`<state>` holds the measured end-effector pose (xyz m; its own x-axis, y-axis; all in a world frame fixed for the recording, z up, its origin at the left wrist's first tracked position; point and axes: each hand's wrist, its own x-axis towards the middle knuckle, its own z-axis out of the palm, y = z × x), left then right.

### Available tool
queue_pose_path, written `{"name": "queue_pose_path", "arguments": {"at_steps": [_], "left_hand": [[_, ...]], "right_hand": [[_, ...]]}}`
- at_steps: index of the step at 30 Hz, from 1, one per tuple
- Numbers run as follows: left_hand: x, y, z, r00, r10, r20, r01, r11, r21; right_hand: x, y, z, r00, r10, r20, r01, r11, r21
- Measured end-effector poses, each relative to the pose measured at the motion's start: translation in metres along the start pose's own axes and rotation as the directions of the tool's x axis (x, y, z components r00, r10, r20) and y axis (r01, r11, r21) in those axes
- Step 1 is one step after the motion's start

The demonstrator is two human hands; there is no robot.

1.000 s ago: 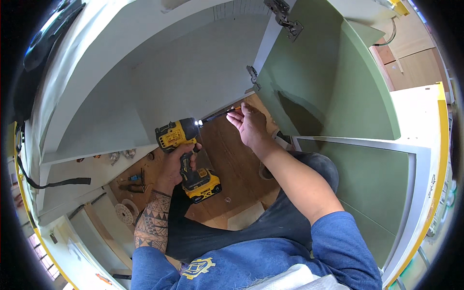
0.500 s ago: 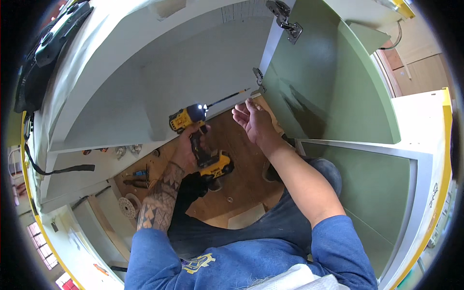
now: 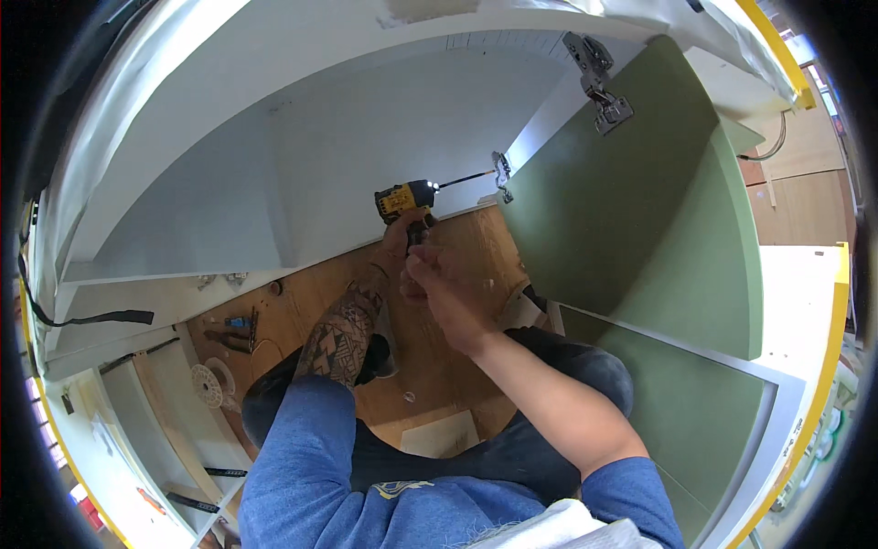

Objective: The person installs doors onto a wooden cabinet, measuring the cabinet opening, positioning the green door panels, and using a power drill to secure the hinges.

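Note:
My left hand (image 3: 400, 236) is wrapped round the grip of a yellow and black cordless impact driver (image 3: 402, 199), its work light on. A long thin bit (image 3: 466, 178) runs from it toward the lower metal cabinet hinge (image 3: 501, 169); its tip is at or very near the hinge. My right hand (image 3: 441, 297) has curled fingers at the lower end of the driver and hides the battery. The hinge is fixed by the edge of a green cabinet door (image 3: 631, 201), which stands swung out from the white cabinet (image 3: 357, 165).
An upper hinge (image 3: 599, 87) joins the same door. Pliers (image 3: 229, 340), a blue-handled tool (image 3: 240, 322) and a pale spool (image 3: 212, 382) lie on the wooden floor (image 3: 439, 366) to the left. A second green panel (image 3: 658, 393) stands at the right, beside my knee.
My left hand has carried the driver rightward and slightly up, bringing the bit to the lower hinge. My right hand has come back from near the bit to the driver's lower end.

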<state>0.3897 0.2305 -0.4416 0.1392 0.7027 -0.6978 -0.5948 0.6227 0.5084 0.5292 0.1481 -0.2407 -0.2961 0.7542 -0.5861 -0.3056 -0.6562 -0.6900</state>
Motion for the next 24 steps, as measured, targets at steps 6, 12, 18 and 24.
{"name": "queue_pose_path", "arguments": {"at_steps": [6, 12, 18, 24], "left_hand": [[0.012, -0.011, 0.007, 0.987, -0.114, 0.115, 0.107, 0.992, 0.071], [0.026, -0.006, -0.009, 0.975, -0.091, 0.203, 0.076, 0.994, 0.081], [0.034, -0.017, 0.007, 0.987, -0.051, 0.152, 0.045, 0.998, 0.043], [0.037, -0.010, 0.000, 0.976, -0.145, 0.164, 0.143, 0.989, 0.027]], "right_hand": [[-0.001, -0.001, -0.008, 0.997, 0.060, -0.037, -0.064, 0.991, -0.120], [0.002, -0.016, 0.003, 0.998, 0.065, -0.008, -0.066, 0.983, -0.174], [0.005, -0.017, 0.001, 0.998, 0.026, -0.063, -0.033, 0.993, -0.117], [0.005, -0.026, 0.005, 0.998, 0.038, -0.054, -0.043, 0.994, -0.101]]}}
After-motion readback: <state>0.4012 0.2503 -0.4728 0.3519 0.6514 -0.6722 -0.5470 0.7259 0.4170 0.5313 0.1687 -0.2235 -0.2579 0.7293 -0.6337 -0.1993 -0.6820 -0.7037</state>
